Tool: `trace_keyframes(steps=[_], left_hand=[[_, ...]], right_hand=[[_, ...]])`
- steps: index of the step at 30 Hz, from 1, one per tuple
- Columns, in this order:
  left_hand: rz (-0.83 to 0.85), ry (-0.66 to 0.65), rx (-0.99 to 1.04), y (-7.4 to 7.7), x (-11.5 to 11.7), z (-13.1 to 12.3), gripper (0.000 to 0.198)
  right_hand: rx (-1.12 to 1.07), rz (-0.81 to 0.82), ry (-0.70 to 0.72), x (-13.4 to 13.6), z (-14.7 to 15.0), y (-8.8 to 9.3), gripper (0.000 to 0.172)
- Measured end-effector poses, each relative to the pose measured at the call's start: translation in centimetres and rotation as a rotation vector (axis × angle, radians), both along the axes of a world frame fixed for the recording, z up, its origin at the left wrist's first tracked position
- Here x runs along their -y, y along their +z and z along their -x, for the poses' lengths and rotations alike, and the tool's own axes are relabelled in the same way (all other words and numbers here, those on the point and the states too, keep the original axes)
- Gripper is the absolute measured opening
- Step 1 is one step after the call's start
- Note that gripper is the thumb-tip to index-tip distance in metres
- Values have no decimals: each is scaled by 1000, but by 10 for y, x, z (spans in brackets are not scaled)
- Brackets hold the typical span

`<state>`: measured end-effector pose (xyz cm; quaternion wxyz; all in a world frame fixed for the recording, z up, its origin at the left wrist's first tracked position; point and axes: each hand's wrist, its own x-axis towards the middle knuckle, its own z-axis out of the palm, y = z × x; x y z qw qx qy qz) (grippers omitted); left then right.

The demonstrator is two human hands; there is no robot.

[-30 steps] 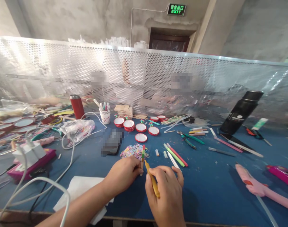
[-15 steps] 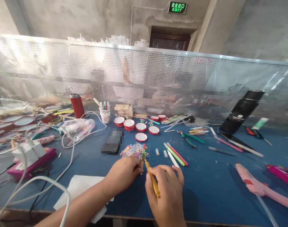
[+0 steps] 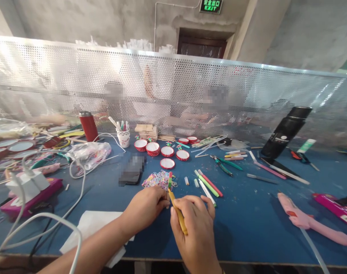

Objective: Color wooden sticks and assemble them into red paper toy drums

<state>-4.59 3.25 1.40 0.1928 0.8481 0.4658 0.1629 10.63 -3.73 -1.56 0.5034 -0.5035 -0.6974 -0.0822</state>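
Note:
My left hand (image 3: 147, 205) is closed around the lower end of a small wooden stick (image 3: 170, 179), held upright, with red and green colouring at its top. My right hand (image 3: 194, 224) grips a yellow marker pen (image 3: 179, 215) like a pencil; its tip meets the stick just below the green part. Behind my left fingers lies a heap of pastel rubber bands (image 3: 157, 179). To the right are a green marker (image 3: 208, 185), a red marker (image 3: 214, 185), a white marker (image 3: 206, 193) and two loose caps, one of them orange-ended (image 3: 186, 181).
Red-rimmed round pieces (image 3: 167, 163) sit behind the bands, near a phone (image 3: 132, 169) and a pen cup (image 3: 123, 138). Pliers (image 3: 223, 166), a black bottle (image 3: 285, 133) and a pink glue gun (image 3: 310, 222) are on the right. White cables (image 3: 79, 201) cross the left side.
The yellow marker's tip has shifted slightly left, against the stick. My left hand keeps its hold. The whole view has turned a little, so everything sits slightly further left.

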Motion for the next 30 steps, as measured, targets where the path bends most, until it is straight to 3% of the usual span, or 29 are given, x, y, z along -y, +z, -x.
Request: trace_keyframes(steps=[22, 30], left_hand=[[26, 21, 11, -2, -2, 0, 14], [5, -5, 28, -2, -2, -1, 17]], right_hand=[[18, 1, -117, 0, 1, -3, 11], [16, 1, -45, 1, 0, -1, 10]])
